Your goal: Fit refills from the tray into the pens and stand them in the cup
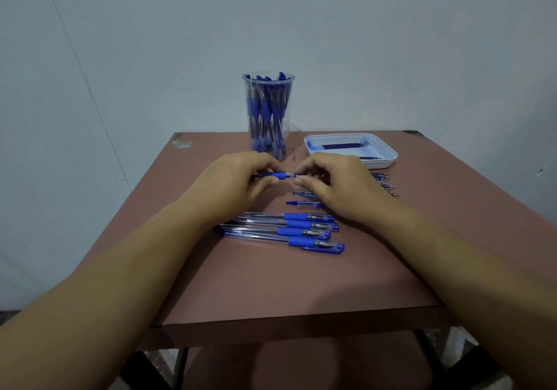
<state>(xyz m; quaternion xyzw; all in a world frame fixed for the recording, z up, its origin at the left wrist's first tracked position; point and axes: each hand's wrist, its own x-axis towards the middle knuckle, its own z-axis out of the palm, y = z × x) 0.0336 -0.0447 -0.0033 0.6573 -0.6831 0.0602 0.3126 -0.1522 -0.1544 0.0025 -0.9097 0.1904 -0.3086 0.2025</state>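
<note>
pen [278, 175] seemingly between both hands [241, 180] [331, 186]

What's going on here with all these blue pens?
A person holds one blue pen in both hands above the table: the left hand grips its barrel, the right hand pinches the other end. Four capped pens lie nearer the person. The clear cup behind holds many pens, and the white tray holds a few refills.

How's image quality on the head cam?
Head view: dim, bluish, even light; soft shadow on the table under the forearms; wide-angle stretch swells the near forearms; pen in the fingers slightly soft; no strong glare on the cup.
</note>
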